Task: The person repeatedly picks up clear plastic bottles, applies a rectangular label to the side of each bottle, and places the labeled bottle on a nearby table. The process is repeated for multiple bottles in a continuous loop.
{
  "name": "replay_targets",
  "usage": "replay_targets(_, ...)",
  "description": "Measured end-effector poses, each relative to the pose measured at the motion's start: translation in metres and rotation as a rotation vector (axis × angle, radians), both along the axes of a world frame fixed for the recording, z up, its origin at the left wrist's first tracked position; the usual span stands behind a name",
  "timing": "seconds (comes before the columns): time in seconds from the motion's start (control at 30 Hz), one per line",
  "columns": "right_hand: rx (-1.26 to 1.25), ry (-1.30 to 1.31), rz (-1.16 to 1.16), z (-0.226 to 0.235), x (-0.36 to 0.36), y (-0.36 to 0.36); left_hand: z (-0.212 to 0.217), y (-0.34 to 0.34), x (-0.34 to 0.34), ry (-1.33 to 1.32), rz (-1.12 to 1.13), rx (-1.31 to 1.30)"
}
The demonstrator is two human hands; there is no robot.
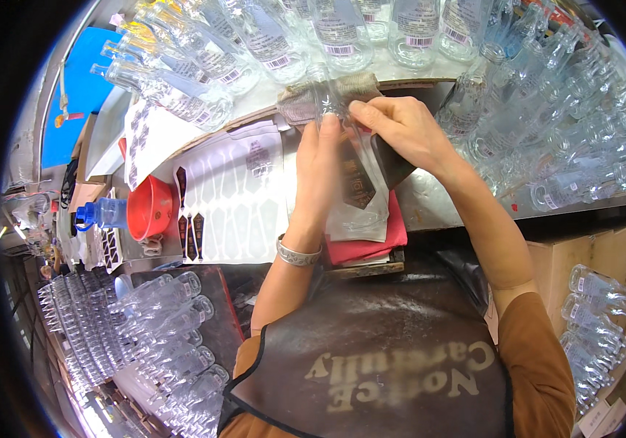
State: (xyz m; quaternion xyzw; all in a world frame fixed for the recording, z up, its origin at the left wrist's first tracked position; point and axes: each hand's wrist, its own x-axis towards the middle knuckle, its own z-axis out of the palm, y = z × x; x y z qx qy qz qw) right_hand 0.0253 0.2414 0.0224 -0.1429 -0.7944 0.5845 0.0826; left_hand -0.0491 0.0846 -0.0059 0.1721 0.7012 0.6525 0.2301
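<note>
A clear glass bottle (320, 82) lies tilted in front of me, its neck over a folded grey-beige cloth (360, 84). My left hand (317, 164), slightly blurred, is closed round the bottle with the thumb along it. Thumb and fingers of my right hand (404, 128) are pinched together beside the neck; whatever they hold is too small to make out. Just below the hands shows a dark, pointed label (357, 179) with gold marks. Left of them lies a white label sheet (233, 212) with tie-shaped outlines and a few dark labels (195, 237) at its edge.
Rows of clear bottles (338, 36) stand along the back, with more crowded at the right (539, 124) and lower left (174, 321). A red bowl (151, 208) and a blue-capped plastic bottle (105, 213) are at the left. Pink-red cloth (393, 237) lies near my apron.
</note>
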Motion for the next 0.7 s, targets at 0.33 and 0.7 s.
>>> replay_targets(0.33, 0.13, -0.046, 0.044, 0.001, -0.017, -0.005, 0.004, 0.0, 0.002, -0.028, -0.041, 0.083)
replay_targets(0.7, 0.336, -0.213, 0.094, 0.012, -0.032, -0.001, -0.012, 0.008, 0.001, 0.003, 0.039, 0.238)
